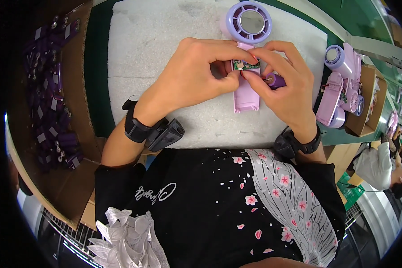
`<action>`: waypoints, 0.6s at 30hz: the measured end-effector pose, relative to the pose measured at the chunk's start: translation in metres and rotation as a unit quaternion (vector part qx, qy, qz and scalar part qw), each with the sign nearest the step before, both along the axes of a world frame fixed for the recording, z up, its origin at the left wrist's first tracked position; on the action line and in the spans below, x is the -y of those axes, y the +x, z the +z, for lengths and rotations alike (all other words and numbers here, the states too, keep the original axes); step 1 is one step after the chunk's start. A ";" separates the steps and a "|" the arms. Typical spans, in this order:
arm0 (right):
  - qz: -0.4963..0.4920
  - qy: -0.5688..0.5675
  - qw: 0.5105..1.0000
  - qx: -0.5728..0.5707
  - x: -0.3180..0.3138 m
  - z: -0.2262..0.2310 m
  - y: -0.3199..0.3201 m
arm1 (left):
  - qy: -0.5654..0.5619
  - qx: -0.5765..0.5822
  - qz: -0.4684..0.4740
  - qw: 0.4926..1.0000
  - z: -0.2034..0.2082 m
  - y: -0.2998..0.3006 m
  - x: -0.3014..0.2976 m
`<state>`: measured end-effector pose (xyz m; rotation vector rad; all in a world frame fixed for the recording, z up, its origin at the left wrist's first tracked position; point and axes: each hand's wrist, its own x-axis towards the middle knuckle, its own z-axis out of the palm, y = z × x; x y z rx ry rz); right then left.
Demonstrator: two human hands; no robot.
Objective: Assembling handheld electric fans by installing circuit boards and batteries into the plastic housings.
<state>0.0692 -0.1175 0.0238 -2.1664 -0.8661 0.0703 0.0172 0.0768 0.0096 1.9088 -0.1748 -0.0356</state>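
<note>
Holds left hand (196,69) and right hand (292,85) close together over the green circuit board (250,65) of an open pink fan (246,95), between them on white foam (152,44), with a purple battery (276,81) at the right; cannot tell if clamped. Points the fan's round lilac head (252,21) away from the black shirt (201,196), long axis running outward.

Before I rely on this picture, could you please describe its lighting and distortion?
In the head view, the pink housing and white foam sheet are brightly lit; also in the head view, the purple cylinders look dim and the cardboard box shows bent edges.
</note>
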 end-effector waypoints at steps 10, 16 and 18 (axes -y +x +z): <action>0.022 0.013 1.000 0.012 0.003 -0.004 -0.001 | 0.030 0.072 -0.026 0.997 -0.005 0.001 -0.002; 0.008 0.013 1.000 0.024 0.001 -0.005 0.000 | 0.044 0.104 -0.011 0.993 -0.007 0.002 -0.001; 0.007 0.025 1.000 0.008 0.002 -0.007 0.002 | 0.045 0.106 -0.010 0.993 -0.007 0.002 -0.001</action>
